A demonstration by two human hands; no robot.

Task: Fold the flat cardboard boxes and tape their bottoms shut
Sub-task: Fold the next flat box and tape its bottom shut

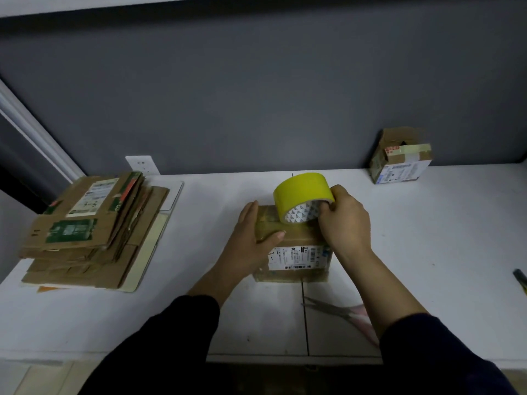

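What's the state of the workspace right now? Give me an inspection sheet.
Surface: white table, with a seam running to the front edge.
Job's things: box at centre, label facing the person; yellow tape at its top; flat boxes stacked at left; folded box at back right.
Clutter: scissors near the front edge; dark object at the right edge, cut off by the frame.
Hands: left hand flat against the box's left side, thumb on top; right hand grips the tape.
Cables: nothing seen.
Surroundings: grey wall; socket behind the stack.
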